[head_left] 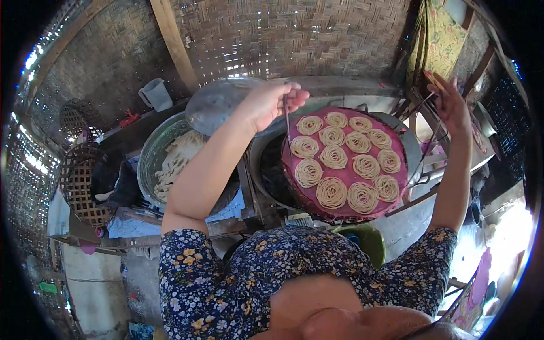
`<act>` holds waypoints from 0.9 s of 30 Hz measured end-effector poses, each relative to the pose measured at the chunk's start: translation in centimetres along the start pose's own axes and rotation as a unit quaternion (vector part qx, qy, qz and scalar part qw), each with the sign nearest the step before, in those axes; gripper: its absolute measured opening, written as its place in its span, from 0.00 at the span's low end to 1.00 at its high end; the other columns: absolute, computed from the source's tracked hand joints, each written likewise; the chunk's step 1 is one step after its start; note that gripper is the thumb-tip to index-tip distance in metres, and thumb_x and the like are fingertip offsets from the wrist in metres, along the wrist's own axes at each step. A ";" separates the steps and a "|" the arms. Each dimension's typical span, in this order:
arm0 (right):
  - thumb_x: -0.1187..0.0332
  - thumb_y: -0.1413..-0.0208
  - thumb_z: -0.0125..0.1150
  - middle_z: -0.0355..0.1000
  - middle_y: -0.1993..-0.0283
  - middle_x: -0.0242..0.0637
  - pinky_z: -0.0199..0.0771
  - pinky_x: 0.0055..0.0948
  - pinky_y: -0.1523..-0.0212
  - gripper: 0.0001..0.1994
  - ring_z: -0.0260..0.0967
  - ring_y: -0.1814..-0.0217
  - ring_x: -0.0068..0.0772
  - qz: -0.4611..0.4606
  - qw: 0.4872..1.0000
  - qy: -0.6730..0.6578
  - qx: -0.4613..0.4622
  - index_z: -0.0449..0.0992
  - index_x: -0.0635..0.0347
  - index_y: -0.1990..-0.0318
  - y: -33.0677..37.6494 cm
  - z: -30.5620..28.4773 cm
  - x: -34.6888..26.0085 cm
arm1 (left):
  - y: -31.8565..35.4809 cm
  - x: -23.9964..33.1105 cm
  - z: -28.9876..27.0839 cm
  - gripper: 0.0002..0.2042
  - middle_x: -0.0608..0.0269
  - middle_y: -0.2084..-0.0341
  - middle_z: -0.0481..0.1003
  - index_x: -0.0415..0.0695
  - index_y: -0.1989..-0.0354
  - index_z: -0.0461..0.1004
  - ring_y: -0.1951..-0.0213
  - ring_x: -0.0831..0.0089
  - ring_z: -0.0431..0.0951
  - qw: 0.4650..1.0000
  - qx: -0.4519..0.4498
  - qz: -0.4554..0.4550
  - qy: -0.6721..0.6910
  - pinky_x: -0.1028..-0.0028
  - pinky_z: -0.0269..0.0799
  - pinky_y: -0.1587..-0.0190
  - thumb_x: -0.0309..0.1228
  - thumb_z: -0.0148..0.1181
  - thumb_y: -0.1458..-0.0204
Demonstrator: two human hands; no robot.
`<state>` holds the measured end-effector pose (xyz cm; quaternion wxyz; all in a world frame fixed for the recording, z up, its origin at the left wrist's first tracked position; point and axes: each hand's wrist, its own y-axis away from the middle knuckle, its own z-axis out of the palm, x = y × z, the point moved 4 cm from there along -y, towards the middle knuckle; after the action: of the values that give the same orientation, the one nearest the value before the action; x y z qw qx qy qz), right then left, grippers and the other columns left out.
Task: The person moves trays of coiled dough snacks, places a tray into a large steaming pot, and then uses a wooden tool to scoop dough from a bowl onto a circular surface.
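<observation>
A round tray lined with pink cloth [345, 161] bears several pale coils of noodle-like strands [331, 192]. It sits tilted over a large metal pot [258, 170]. Closed round a thin dark cord [288, 124] that runs down to the tray's left edge, my left hand [277, 105] is raised above the pot. My right hand [453, 110] is up beyond the tray's right side, fingers bent on another dark cord [420, 105]. An orange-brown piece [435, 79] shows at its fingertips; I cannot tell what it is.
Left of the pot stands a wide basin [148, 150] with pale dough [182, 156]. A round metal lid [212, 107] leans behind it, near a grey jug [157, 95]. A woven basket [79, 181] is far left. Below the tray is a green tub [373, 246]; a yellow cloth [433, 42] hangs at back right.
</observation>
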<state>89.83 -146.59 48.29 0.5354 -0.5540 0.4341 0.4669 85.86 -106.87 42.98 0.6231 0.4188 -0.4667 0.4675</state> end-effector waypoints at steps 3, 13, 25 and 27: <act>0.44 0.45 0.39 0.67 0.60 0.31 0.47 0.10 0.83 0.28 0.53 0.78 0.12 0.025 0.998 -0.052 0.035 0.61 0.54 0.45 -0.6 3.4 2.8 | 1.3 -0.9 -3.0 0.11 0.53 0.62 0.72 0.37 0.59 0.66 0.60 0.67 0.73 0.999 0.016 -0.037 -0.012 0.72 0.68 0.57 0.28 0.42 0.46; 0.42 0.47 0.41 0.66 0.62 0.33 0.48 0.10 0.85 0.31 0.53 0.78 0.11 0.094 0.994 -0.058 -0.013 0.60 0.55 0.44 -0.7 4.1 6.8 | 3.3 -2.4 -4.1 0.10 0.52 0.62 0.72 0.36 0.60 0.66 0.61 0.67 0.73 0.995 0.054 -0.072 -0.030 0.72 0.69 0.59 0.27 0.42 0.46; 0.42 0.48 0.43 0.65 0.64 0.33 0.46 0.10 0.87 0.32 0.52 0.80 0.11 0.092 0.994 -0.050 -0.015 0.60 0.58 0.45 -1.8 4.1 7.1 | 3.6 -5.3 -5.9 0.10 0.52 0.63 0.72 0.36 0.61 0.67 0.60 0.64 0.73 0.996 0.055 -0.059 0.026 0.71 0.69 0.57 0.28 0.42 0.46; 0.42 0.48 0.44 0.65 0.64 0.33 0.46 0.11 0.87 0.32 0.52 0.80 0.12 0.087 0.995 -0.047 -0.016 0.60 0.58 0.45 -2.3 4.6 6.9 | 3.7 -5.5 -6.1 0.10 0.52 0.63 0.72 0.36 0.61 0.67 0.60 0.65 0.73 0.996 0.062 -0.062 0.027 0.71 0.69 0.58 0.28 0.42 0.46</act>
<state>93.15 -141.76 41.95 0.5035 -0.5000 0.4474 0.5444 82.73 -101.32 36.65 0.6360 0.4725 -0.3928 0.4669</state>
